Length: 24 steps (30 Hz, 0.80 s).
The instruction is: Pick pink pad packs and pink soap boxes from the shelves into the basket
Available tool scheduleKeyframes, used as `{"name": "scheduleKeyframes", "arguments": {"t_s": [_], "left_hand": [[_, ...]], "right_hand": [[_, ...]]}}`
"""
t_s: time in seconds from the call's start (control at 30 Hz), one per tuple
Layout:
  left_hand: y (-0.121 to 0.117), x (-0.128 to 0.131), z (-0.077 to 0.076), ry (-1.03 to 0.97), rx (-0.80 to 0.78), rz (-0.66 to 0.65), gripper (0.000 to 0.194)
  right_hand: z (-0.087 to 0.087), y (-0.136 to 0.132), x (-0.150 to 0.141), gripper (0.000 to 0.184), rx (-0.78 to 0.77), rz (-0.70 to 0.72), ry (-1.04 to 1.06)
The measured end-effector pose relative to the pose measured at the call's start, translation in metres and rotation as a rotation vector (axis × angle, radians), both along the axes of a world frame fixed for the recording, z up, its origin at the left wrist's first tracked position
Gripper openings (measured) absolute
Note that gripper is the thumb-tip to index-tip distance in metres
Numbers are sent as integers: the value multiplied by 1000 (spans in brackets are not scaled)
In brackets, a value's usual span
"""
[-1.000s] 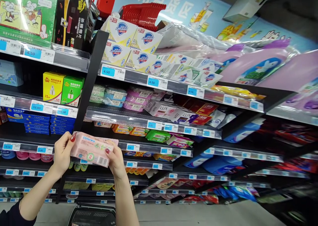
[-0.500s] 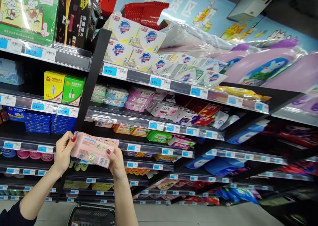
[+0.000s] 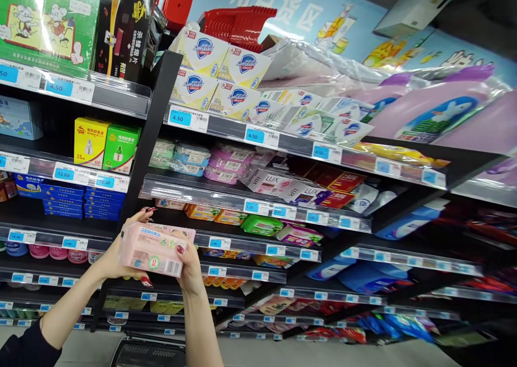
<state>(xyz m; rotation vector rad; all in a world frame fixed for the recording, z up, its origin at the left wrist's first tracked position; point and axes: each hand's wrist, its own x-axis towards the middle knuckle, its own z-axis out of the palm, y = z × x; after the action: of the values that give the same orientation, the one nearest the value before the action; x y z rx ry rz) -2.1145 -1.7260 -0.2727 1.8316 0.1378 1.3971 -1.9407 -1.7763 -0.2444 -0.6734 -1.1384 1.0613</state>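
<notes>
I hold a pink wrapped pack (image 3: 153,248) with a barcode up in front of the store shelves, gripped at both ends. My left hand (image 3: 115,259) wraps its left end, with fingers reaching over the top and under the bottom edge. My right hand (image 3: 188,267) clasps the right end, thumb on the front face. The pack sits level with a shelf of small coloured packs (image 3: 258,224).
Black shelves (image 3: 153,125) with blue price tags hold white soap boxes (image 3: 214,76), yellow and green boxes (image 3: 105,145), blue boxes (image 3: 64,197) and pink packs (image 3: 226,162). Red baskets (image 3: 238,25) sit on top. A black shopping basket (image 3: 151,353) is below my arms.
My left hand has shifted from holding the pack's edge with the thumb on front to wrapping behind it, fingers over top and bottom. The pack dropped slightly and turned flatter.
</notes>
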Motion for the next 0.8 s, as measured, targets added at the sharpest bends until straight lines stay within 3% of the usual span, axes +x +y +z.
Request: {"name": "scheduleKeyframes", "arguments": {"t_s": [0.13, 0.23, 0.8], "left_hand": [[-1, 7, 13, -21, 60, -65, 95], [-2, 7, 14, -51, 71, -49, 84], [-8, 9, 4, -104, 3, -66, 78]], "right_hand": [[-2, 1, -6, 33, -7, -1, -12], [-2, 1, -5, 35, -13, 24, -17], [0, -2, -2, 38, -9, 83, -72]]}}
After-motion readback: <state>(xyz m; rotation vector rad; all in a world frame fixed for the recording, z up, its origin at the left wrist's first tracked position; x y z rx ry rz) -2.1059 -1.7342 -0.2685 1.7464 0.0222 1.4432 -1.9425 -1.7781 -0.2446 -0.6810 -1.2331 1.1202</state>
